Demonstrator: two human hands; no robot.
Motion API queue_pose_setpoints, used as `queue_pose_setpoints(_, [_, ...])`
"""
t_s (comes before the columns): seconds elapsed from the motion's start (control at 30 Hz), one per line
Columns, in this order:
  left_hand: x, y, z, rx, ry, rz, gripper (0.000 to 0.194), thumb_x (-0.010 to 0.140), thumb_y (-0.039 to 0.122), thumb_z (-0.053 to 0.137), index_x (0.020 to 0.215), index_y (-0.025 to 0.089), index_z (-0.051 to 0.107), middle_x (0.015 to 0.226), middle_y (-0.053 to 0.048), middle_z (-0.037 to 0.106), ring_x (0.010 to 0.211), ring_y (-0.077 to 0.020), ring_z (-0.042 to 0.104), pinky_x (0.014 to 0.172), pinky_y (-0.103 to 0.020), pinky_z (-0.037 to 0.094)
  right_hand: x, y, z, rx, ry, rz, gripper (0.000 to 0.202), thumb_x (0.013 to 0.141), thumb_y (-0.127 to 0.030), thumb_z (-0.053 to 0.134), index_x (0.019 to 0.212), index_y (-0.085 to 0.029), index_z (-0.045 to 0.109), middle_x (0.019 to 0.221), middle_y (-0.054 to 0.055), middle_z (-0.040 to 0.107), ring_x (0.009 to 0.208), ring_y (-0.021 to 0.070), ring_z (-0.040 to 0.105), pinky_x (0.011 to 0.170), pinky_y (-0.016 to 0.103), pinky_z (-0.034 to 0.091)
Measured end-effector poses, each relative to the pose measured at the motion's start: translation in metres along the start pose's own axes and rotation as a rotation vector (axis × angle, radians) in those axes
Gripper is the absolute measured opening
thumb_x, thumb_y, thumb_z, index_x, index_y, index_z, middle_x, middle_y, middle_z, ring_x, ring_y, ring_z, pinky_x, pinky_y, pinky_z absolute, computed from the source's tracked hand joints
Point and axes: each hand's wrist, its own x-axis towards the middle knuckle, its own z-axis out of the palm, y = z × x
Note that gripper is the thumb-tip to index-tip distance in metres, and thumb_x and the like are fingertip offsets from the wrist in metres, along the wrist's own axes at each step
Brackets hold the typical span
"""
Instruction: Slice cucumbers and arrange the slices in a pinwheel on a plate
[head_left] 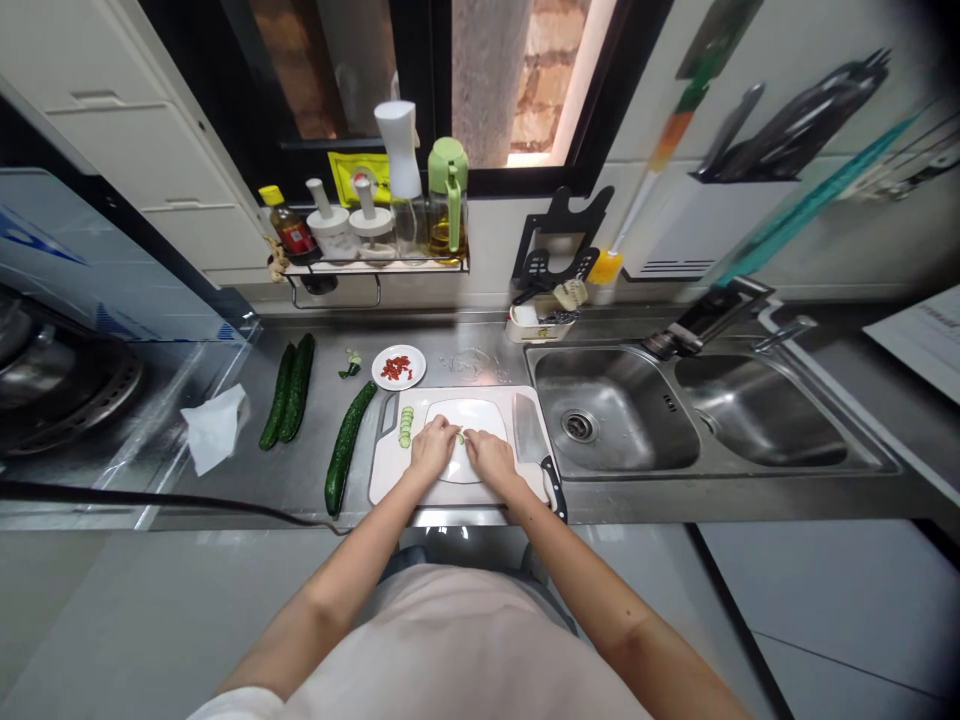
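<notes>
Both hands meet over a white square plate that rests on the cutting board. My left hand is closed in a pinch at a small pale green cucumber slice. My right hand pinches at the same slice from the other side; the fingertips partly hide it. Left of the plate, a short row of cucumber slices lies on the board. On the board's right side is a knife, its black handle pointing toward me over the edge.
A whole cucumber lies left of the board, two more cucumbers farther left. Behind the board are a small plate of chopped red bits and some cucumber scraps. A double sink is at the right, a paper towel at the left.
</notes>
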Motion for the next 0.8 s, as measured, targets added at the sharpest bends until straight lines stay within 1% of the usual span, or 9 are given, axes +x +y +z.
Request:
queue_pose_setpoints(0.17, [0.001, -0.004, 0.005, 0.044, -0.016, 0.034, 0.028, 0.093, 0.030, 0.044, 0.102, 0.026, 0.071, 0.105, -0.007, 0.058, 0.099, -0.0193, 0.052, 0.078, -0.028, 0.040, 0.001, -0.004, 0.003, 0.008, -0.002, 0.045, 0.033, 0.099, -0.029, 0.029, 0.119, -0.023, 0.054, 0.106, 0.009, 0.065, 0.093, 0.0191, 0.061, 0.075, 0.027, 0.040])
queue_pose_setpoints(0.37, [0.008, -0.005, 0.010, 0.027, -0.001, 0.037, 0.026, 0.092, 0.033, 0.047, 0.100, 0.026, 0.071, 0.103, -0.006, 0.059, 0.097, -0.0191, 0.053, 0.075, -0.028, 0.040, 0.001, 0.000, 0.005, -0.024, -0.010, -0.026, 0.033, 0.098, -0.029, 0.029, 0.119, -0.023, 0.055, 0.106, 0.009, 0.064, 0.092, 0.0195, 0.060, 0.073, 0.028, 0.040])
queue_pose_setpoints(0.53, [0.009, -0.007, 0.013, 0.025, 0.020, 0.040, 0.025, 0.092, 0.033, 0.049, 0.100, 0.025, 0.070, 0.102, -0.005, 0.059, 0.094, -0.0175, 0.053, 0.075, -0.027, 0.041, 0.000, 0.003, 0.007, -0.071, -0.056, -0.017, 0.032, 0.098, -0.029, 0.029, 0.117, -0.023, 0.055, 0.105, 0.009, 0.064, 0.092, 0.0190, 0.060, 0.074, 0.027, 0.039])
queue_pose_setpoints(0.63, [0.004, -0.011, 0.014, 0.068, 0.057, 0.102, 0.025, 0.092, 0.031, 0.047, 0.102, 0.025, 0.069, 0.102, -0.005, 0.059, 0.095, -0.0174, 0.052, 0.076, -0.027, 0.042, 0.000, 0.002, 0.008, -0.096, -0.070, -0.009, 0.034, 0.099, -0.029, 0.027, 0.120, -0.024, 0.053, 0.106, 0.009, 0.064, 0.094, 0.0189, 0.060, 0.074, 0.027, 0.040])
queue_pose_setpoints(0.8, [-0.004, -0.018, 0.014, 0.149, 0.066, 0.274, 0.026, 0.092, 0.027, 0.046, 0.104, 0.026, 0.068, 0.109, -0.006, 0.059, 0.097, -0.0187, 0.050, 0.078, -0.028, 0.044, 0.001, 0.001, 0.009, -0.107, -0.059, -0.007, 0.034, 0.099, -0.028, 0.026, 0.118, -0.024, 0.053, 0.106, 0.008, 0.064, 0.094, 0.0186, 0.061, 0.074, 0.027, 0.041])
